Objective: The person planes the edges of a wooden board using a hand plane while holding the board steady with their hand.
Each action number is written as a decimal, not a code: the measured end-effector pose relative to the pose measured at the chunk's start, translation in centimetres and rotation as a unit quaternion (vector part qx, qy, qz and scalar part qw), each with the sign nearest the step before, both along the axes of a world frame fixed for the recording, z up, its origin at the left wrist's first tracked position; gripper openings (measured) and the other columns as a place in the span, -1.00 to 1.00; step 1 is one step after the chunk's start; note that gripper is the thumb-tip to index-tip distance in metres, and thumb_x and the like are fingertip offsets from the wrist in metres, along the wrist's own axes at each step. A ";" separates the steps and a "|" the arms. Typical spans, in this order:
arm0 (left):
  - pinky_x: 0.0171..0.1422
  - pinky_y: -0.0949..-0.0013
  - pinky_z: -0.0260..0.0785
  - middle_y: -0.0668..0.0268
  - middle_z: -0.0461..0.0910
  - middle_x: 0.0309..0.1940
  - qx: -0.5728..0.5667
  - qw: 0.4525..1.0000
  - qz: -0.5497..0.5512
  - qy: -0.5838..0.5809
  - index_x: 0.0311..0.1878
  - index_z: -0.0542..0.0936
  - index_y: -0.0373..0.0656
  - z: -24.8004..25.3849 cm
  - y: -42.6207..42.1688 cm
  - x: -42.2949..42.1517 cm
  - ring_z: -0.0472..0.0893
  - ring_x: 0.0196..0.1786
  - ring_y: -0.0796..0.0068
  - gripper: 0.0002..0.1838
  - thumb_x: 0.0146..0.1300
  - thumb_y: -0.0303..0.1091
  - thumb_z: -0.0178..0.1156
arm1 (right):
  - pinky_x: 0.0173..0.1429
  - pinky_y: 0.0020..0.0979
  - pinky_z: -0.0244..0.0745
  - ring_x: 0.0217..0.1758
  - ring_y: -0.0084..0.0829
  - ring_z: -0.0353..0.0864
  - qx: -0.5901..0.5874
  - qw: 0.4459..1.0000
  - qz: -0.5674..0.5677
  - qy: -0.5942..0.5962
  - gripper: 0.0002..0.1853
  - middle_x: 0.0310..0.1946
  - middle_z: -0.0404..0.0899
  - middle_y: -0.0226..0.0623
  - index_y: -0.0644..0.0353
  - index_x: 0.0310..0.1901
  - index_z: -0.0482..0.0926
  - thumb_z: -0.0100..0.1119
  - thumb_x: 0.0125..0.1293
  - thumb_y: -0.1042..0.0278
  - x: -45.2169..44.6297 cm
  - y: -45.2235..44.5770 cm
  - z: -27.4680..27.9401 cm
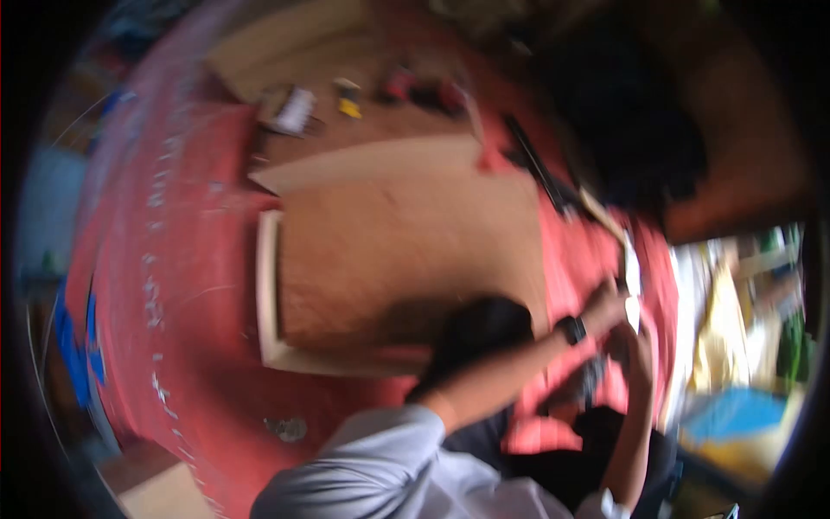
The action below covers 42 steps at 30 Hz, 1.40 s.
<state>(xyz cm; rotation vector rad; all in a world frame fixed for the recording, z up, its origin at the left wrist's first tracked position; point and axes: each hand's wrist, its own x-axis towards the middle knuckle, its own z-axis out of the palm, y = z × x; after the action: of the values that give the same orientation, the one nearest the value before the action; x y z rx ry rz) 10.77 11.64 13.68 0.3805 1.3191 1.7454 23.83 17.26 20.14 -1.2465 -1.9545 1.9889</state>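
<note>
Both hands are off to the right and smeared by motion. My left hand (607, 301), with a dark watch on its wrist, is closed at a slim white object (633, 275), whose kind the blur hides. My right hand (638, 346) is just below, close to the lower end of the same object; its fingers are too blurred to read. Left of my hands, a brown board (406, 251) lies on the red sheet. A pale wooden strip (270, 285) stands along the board's left edge, and another pale strip (380, 160) runs across its far side.
A long black bar (536, 164) lies beyond the board, near a dark seated person's legs (622, 112). Yellow and white small items (349, 99) lie at the far side. A cardboard-coloured panel (285, 43) is farther back. Bags and clutter (735, 346) line the right edge.
</note>
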 end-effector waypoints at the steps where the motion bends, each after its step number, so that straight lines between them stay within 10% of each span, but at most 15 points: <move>1: -0.07 0.13 0.60 -0.03 0.71 -0.05 0.004 1.000 -0.013 0.012 0.18 0.45 -0.37 -1.2 0.8 0.1 0.74 -0.07 0.17 -0.50 0.35 -0.25 0.38 | -0.43 -0.48 0.48 -0.46 -0.61 0.57 0.023 1.000 0.003 -0.006 -0.79 -0.38 0.58 -0.45 0.23 0.00 0.60 0.21 0.51 0.28 0.1 0.3 -0.3; 7: -0.19 0.23 0.61 0.19 0.68 -0.06 0.032 0.995 -0.019 -0.089 0.20 0.53 -0.28 1.4 -0.5 -3.3 0.71 -0.11 0.37 -0.51 0.40 -0.12 0.35 | -0.44 -0.46 0.47 -0.56 -0.51 0.51 -0.080 0.988 -0.073 0.106 -0.43 -0.46 0.54 -0.43 0.19 -0.01 0.58 0.03 0.59 -0.28 -1.2 -1.1 0.5; 17: -0.29 0.31 0.64 0.44 0.65 -0.37 0.121 0.960 -0.064 -0.243 -0.14 0.64 -0.03 -2.3 1.2 -3.6 0.67 -0.32 0.54 -0.73 0.50 -0.03 0.27 | -0.34 -0.40 0.54 -0.44 -0.44 0.62 -0.157 0.968 -0.195 0.011 -0.63 -0.33 0.65 -0.30 0.21 0.12 0.59 0.17 0.44 0.14 0.8 2.8 -2.7; 25: -0.32 0.30 0.66 0.43 0.66 -0.36 0.112 0.935 -0.001 -0.336 -0.11 0.59 0.04 -1.4 0.6 -4.1 0.67 -0.39 0.52 -0.67 0.52 0.10 0.24 | -0.36 -0.40 0.51 -0.41 -0.42 0.64 0.008 0.997 -0.014 -0.074 -0.79 -0.29 0.67 -0.27 0.20 -0.06 0.65 0.20 0.41 0.27 5.7 6.7 -1.7; 27: -0.37 0.32 0.64 0.43 0.65 -0.34 0.127 0.933 0.017 -0.336 -0.09 0.58 0.04 -2.2 1.1 -3.7 0.66 -0.39 0.53 -0.65 0.51 0.13 0.25 | -0.41 -0.42 0.47 -0.46 -0.40 0.62 0.345 0.901 0.157 -0.210 -0.91 -0.39 0.62 -0.30 0.20 -0.20 0.67 0.22 0.35 0.42 4.6 5.8 1.4; 28: -0.37 0.32 0.64 0.44 0.64 -0.36 0.124 0.937 0.048 -0.324 -0.10 0.58 0.04 -2.5 1.7 -3.6 0.65 -0.41 0.54 -0.65 0.50 0.13 0.25 | -0.45 -0.37 0.46 -0.42 -0.40 0.63 0.548 0.790 0.256 -0.097 -0.87 -0.44 0.56 -0.29 0.21 -0.14 0.67 0.21 0.33 0.44 6.2 7.3 0.4; 31: -0.41 0.32 0.64 0.42 0.61 -0.41 0.071 0.955 0.097 -0.272 -0.13 0.57 -0.01 -1.9 1.8 -2.8 0.63 -0.47 0.53 -0.61 0.49 0.14 0.26 | -0.29 -0.23 0.55 -0.28 -0.35 0.66 0.488 0.852 0.123 -0.148 -0.92 -0.43 0.52 -0.21 0.22 -0.17 0.64 0.19 0.38 0.45 9.2 10.3 3.1; 37: -0.40 0.16 0.66 0.33 0.63 -0.40 0.086 0.916 0.090 -0.381 -0.16 0.60 0.03 -1.5 1.5 -1.7 0.69 -0.41 0.44 -0.66 0.42 0.11 0.21 | -0.34 -0.14 0.38 -0.50 -0.32 0.51 0.519 0.789 0.118 -0.307 -0.68 -0.53 0.48 -0.05 0.30 -0.43 0.48 0.08 0.49 0.29 9.5 9.0 14.0; 42: -0.05 -0.07 0.73 0.35 0.58 -0.34 0.114 0.893 -0.006 -0.435 -0.24 0.53 -0.02 -2.0 0.8 -4.3 0.68 -0.32 0.32 -0.63 0.54 0.07 0.17 | -0.14 -0.23 0.58 -0.32 -0.30 0.74 0.484 0.793 0.192 -0.315 -0.70 -0.32 0.76 -0.17 0.16 -0.03 0.72 0.20 0.50 0.10 1.4 4.7 18.0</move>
<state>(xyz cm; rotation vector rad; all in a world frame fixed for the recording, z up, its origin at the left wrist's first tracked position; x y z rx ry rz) 6.48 12.42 11.69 -0.2666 0.4612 1.7371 25.21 21.96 38.09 -1.2854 -3.0583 0.2890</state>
